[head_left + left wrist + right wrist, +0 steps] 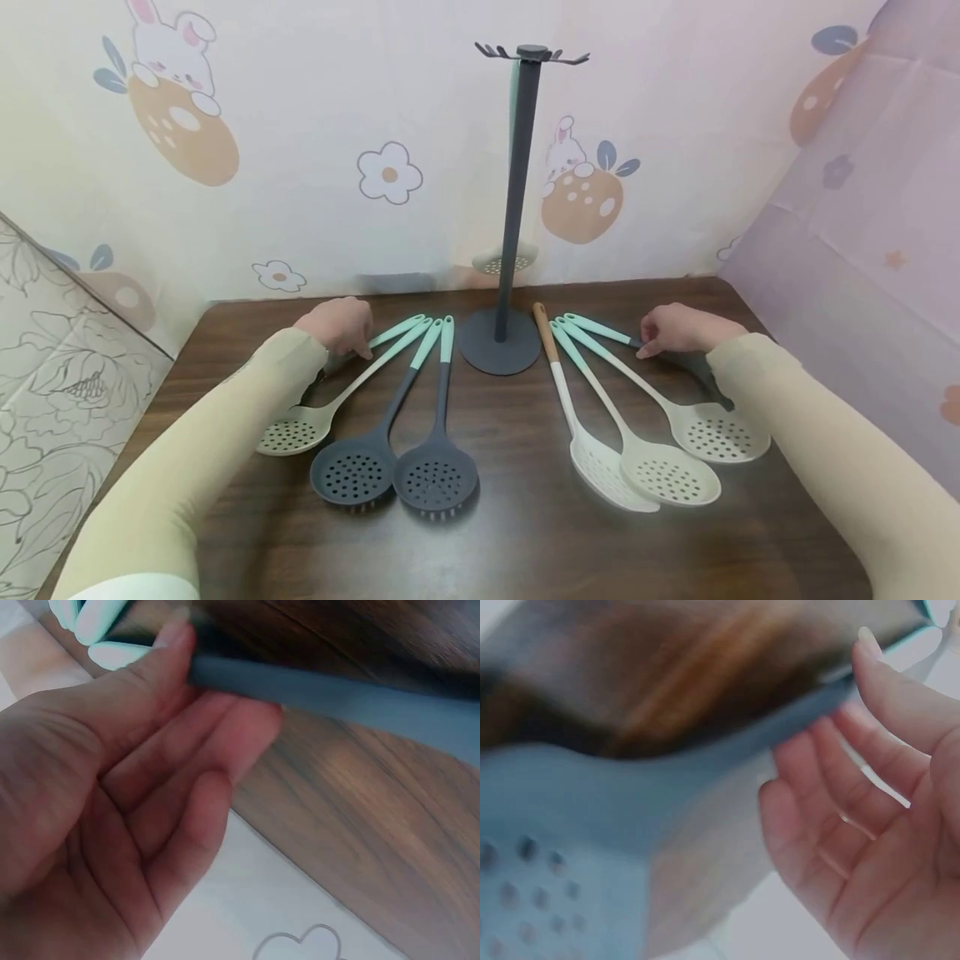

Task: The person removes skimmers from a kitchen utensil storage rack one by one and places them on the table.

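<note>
My left hand (343, 325) pinches the dark grey shaft (300, 688) of a mint-handled utensil between thumb and fingers; the sleeve hides its head. Over on the right, my right hand (678, 327) has its thumb and fingers about the shaft of a grey-blue slotted turner (577, 825) with a perforated head. Beside the left hand lie a cream skimmer (292, 432) and two dark grey skimmers (352, 473) (435, 477). Near the right hand are two cream skimmers (720, 433) (670, 473) and a white slotted turner (600, 471) with a wooden handle.
A dark grey utensil stand (500, 342) with hooks on top rises at the table's back middle. A cream skimmer (517, 258) hangs behind its pole. Printed cloth (315, 117) covers the wall behind the brown wooden table (510, 542).
</note>
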`<state>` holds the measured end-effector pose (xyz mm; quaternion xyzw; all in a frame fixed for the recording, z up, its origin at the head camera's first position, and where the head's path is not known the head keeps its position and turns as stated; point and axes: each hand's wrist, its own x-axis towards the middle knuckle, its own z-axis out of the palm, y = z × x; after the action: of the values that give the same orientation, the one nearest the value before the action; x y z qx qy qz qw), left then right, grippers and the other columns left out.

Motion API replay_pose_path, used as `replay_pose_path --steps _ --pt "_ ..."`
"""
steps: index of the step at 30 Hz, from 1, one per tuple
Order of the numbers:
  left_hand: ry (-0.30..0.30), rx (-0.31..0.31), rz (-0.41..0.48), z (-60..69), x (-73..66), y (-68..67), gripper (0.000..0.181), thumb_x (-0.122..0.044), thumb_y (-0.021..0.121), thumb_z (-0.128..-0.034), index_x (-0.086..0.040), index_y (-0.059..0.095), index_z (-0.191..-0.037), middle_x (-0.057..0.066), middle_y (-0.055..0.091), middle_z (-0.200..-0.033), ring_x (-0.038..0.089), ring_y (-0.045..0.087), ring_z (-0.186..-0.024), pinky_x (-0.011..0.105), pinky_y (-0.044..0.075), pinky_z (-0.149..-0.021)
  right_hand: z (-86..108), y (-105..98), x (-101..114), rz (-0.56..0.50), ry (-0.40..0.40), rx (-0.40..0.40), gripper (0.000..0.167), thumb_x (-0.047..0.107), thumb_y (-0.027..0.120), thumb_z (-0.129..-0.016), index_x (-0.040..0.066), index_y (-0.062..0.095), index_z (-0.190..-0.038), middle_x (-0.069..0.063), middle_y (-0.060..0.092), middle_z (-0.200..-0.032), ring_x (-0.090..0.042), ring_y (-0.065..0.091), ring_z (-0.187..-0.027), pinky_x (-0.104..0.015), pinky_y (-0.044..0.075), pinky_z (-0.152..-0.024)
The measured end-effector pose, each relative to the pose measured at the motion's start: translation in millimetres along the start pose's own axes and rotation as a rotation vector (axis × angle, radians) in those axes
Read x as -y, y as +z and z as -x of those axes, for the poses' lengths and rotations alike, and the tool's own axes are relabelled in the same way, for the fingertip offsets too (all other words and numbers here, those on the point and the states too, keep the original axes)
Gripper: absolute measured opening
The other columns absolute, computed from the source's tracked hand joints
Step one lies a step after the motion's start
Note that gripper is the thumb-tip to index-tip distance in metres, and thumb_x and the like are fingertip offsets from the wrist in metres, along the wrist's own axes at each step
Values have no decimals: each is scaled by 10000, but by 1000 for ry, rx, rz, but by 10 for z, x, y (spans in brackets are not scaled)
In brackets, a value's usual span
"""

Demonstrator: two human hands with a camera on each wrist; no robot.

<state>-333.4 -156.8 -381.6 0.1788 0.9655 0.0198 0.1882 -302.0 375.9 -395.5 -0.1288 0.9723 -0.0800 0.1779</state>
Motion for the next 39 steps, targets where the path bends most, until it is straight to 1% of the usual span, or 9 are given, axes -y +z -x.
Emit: replay_pose_path --steps 4,7,11,16,23,25,28,34,39 --pt "-18 8 -26 -12 -8 7 211 -190 853 -797 -101 684 -708 43 640 -616 161 562 -526 324 473 -548 -62 -117 104 77 16 -20 356 378 712 -909 29 720 -975 -52 670 -853 -224 595 -754 -443 511 -680" --pt "-18 3 -37 -15 -29 9 217 -183 858 -793 -84 681 -713 63 659 -639 165 575 -526 329 484 -556 -101 -246 276 87 6 -60 411 371 676 -939 -23 702 -1054 -106 693 -910 -274 640 -814 -506 525 -725" --pt "-25 9 -24 -41 -48 13 214 -177 864 -786 -71 686 -730 74 673 -663 177 602 -543 340 500 -565 -175 -443 555 7 -60 -160 356 284 653 -968 -42 669 -1111 -150 692 -970 -319 647 -886 -530 517 -776" --pt "-44 21 -57 -72 -65 -16 215 -194 860 -796 -66 701 -725 83 680 -652 194 630 -548 361 519 -600 -230 -713 933 -178 -144 -300 310 218 592 -1007 -21 624 -1202 -202 662 -1076 -347 623 -956 -512 505 -800" --pt "-15 -14 -165 -120 -191 -31 218 -198 876 -778 -74 700 -742 42 661 -643 175 621 -558 375 535 -648 -195 -1112 1319 -298 -234 -495 424 298 550 -1023 33 566 -1353 -201 615 -1248 -368 568 -1143 -527 465 -934" --pt "-20 -12 -164 -129 -223 -25 213 -194 878 -774 -76 701 -761 33 660 -657 171 627 -570 368 536 -645 -186 -1197 1371 -324 -252 -498 472 305 557 -1017 74 518 -1427 -177 600 -1311 -356 558 -1203 -536 448 -978" --pt "-35 -8 -149 -139 -236 -18 221 -201 882 -770 -82 697 -772 33 664 -672 172 629 -574 359 527 -628 -185 -1283 1415 -364 -262 -449 563 331 571 -1007 146 422 -1517 -133 561 -1405 -322 529 -1287 -552 413 -1027" --pt "-57 -25 -74 -109 -201 -25 247 -205 887 -764 -82 675 -740 48 646 -666 178 570 -570 344 478 -584 -209 -1355 1489 -427 -288 -369 610 365 606 -991 238 380 -1544 -44 526 -1461 -227 501 -1331 -513 392 -1061" --pt "-60 -33 -68 -71 -207 -20 236 -198 886 -764 -69 690 -745 47 647 -665 183 576 -577 346 481 -594 -262 -1387 1604 -469 -351 -333 585 310 633 -986 206 422 -1521 -36 574 -1412 -199 532 -1300 -471 384 -1078"
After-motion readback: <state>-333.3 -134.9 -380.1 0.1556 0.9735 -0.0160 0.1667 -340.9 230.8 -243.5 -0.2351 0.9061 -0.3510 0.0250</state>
